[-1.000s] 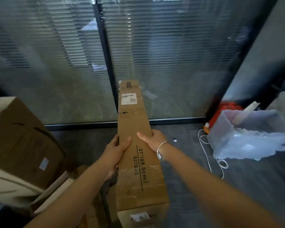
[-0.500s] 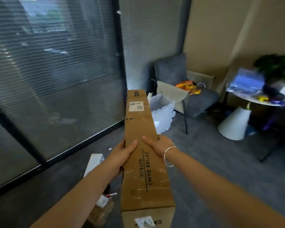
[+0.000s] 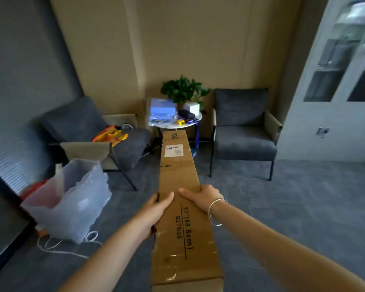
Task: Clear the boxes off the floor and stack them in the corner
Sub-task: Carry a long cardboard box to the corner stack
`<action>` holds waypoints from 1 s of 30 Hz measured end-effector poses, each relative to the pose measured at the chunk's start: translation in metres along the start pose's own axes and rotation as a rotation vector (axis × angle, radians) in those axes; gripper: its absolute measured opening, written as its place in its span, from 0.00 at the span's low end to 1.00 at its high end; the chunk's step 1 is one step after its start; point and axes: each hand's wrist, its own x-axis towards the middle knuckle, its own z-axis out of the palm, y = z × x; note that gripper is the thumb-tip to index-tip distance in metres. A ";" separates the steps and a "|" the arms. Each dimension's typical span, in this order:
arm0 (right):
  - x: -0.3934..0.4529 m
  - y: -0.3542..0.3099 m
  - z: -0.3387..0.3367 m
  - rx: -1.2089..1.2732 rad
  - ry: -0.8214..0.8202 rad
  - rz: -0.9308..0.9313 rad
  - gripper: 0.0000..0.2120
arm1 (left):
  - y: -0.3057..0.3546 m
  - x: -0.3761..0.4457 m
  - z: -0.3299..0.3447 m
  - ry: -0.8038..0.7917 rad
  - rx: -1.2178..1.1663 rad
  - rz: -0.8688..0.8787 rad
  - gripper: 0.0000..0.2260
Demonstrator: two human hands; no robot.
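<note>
A long, narrow brown cardboard box [image 3: 178, 171] with a white label and black print points away from me, held above the grey carpet. My left hand [image 3: 154, 209] grips its left edge, thumb lying across the top. My right hand [image 3: 200, 198], with a silver bangle at the wrist, grips the right edge at the same spot, thumb on top. The fingers of both hands are hidden below the box. Its far end points toward the small round table.
A clear plastic bag [image 3: 72, 199] and a white cable [image 3: 59, 247] lie on the floor at left. A grey armchair [image 3: 89, 131] holds an orange bag. A round white table [image 3: 177, 123] carries a plant [image 3: 183, 89]. A second armchair [image 3: 243, 131] and a white cabinet [image 3: 335, 81] stand at right.
The view has swung right, from the glass wall and floor boxes to the tan wall with the armchairs. Both hands keep the same hold on the long box.
</note>
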 end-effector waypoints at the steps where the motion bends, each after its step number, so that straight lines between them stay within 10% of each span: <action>1: 0.004 0.010 -0.020 0.022 0.036 0.025 0.35 | 0.009 0.012 0.020 -0.048 0.028 -0.005 0.23; 30: 0.166 0.280 -0.498 0.434 0.919 0.580 0.29 | 0.211 0.299 0.632 -1.126 0.485 0.112 0.17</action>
